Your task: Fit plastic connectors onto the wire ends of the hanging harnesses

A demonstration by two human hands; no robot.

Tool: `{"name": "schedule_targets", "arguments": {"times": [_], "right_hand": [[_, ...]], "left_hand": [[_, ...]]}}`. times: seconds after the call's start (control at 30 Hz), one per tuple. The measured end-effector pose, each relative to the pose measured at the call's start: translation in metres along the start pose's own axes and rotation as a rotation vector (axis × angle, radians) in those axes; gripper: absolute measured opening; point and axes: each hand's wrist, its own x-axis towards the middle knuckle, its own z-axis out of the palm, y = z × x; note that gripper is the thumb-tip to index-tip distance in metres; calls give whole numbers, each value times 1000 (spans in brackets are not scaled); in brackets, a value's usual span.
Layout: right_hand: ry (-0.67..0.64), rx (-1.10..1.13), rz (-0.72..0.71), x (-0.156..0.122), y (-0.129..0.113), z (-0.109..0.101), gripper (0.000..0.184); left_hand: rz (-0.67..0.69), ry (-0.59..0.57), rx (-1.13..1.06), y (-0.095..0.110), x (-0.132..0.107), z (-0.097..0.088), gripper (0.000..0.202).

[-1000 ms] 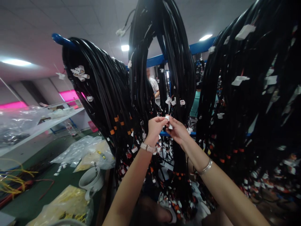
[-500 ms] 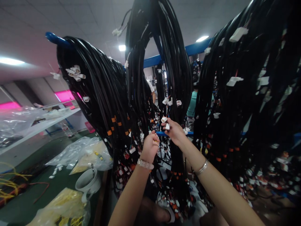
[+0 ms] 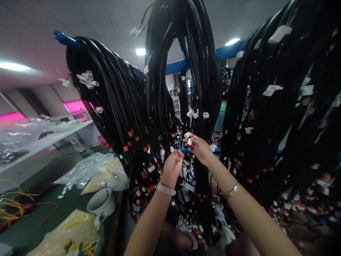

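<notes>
In the head view, the right hand [image 3: 201, 151] has its thumb and fingers nearly closed on 2 small white plugs [image 3: 187, 135], just off centre towards 4 o'clock. The plugs are smooth, boxy and plastic-looking, 1 above the other, the lower partly covered by fingers. At 6 o'clock, the left hand [image 3: 172, 165] has its fingers loosely curled, tips close together; I cannot tell whether they hold anything. Glossy black cables [image 3: 206, 71] hang in a tall, narrow loop at 12 o'clock. Towards 10 o'clock, more drape over a round-ended blue peg [image 3: 65, 38]. Between 7 and 8 o'clock stand a pale, round cup [image 3: 99, 206] with a handle and a crinkled, see-through bag [image 3: 70, 231] of yellow pieces.
</notes>
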Motion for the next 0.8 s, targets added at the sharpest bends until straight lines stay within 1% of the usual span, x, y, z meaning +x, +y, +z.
{"name": "schedule_targets", "arguments": {"times": [0.13, 0.27, 0.47, 0.63, 0.7, 0.8], "right_hand": [[8, -8, -14, 1, 2, -1, 22], [5, -34, -57, 3, 9, -2, 24], [112, -183, -228, 6, 23, 1, 23], [175, -316, -359, 11, 33, 4, 22], [177, -337, -376, 13, 35, 4, 22], [158, -323, -363, 12, 35, 3, 22]], "left_hand": [[-44, -57, -90, 0, -4, -1, 45], [-39, -55, -99, -2, -4, -1, 46], [-32, -58, -55, -4, -4, -2, 48], [-12, -72, -26, -1, -3, -5, 35], [-8, -79, -19, 1, -4, -6, 29], [7, -90, -26, 2, -4, -6, 22]]}}
